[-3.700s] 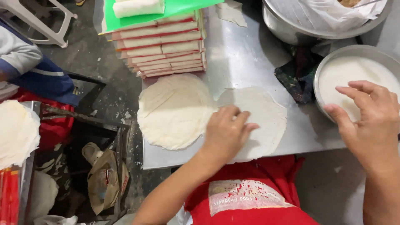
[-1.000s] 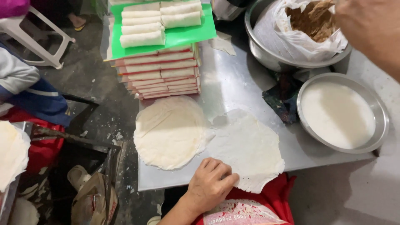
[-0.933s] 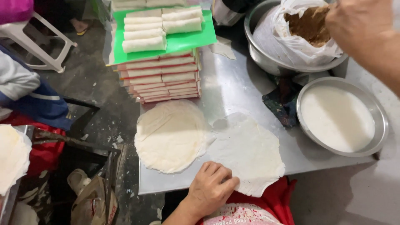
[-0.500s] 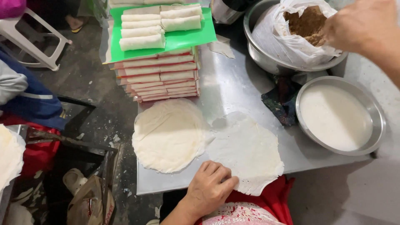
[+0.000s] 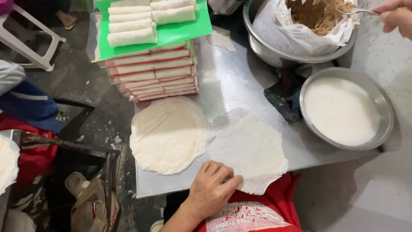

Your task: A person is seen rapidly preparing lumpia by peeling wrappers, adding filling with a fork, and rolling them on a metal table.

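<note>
Two thin, round, pale wrappers lie on your steel tabletop point(image 5: 240, 81): a stack point(image 5: 169, 134) leftward and a single sheet point(image 5: 251, 148) overhanging the near edge. Your left hand point(image 5: 212, 189) rests flat, fingers loosely curled, on that sheet's ragged rim. Your right hand point(image 5: 397, 15) pinches a metal spoon point(image 5: 358, 11) over the bag-lined bowl of brown filling point(image 5: 317, 15).

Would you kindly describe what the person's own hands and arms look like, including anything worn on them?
Both hands are bare, with no gloves. The left hand and its forearm show no sleeve, ring, watch or bracelet as far as the view reaches. Only part of the right hand shows at the top right corner; nothing worn is visible on it, and its arm is out of view. A red garment with a pale printed patch covers the lap below.
</note>
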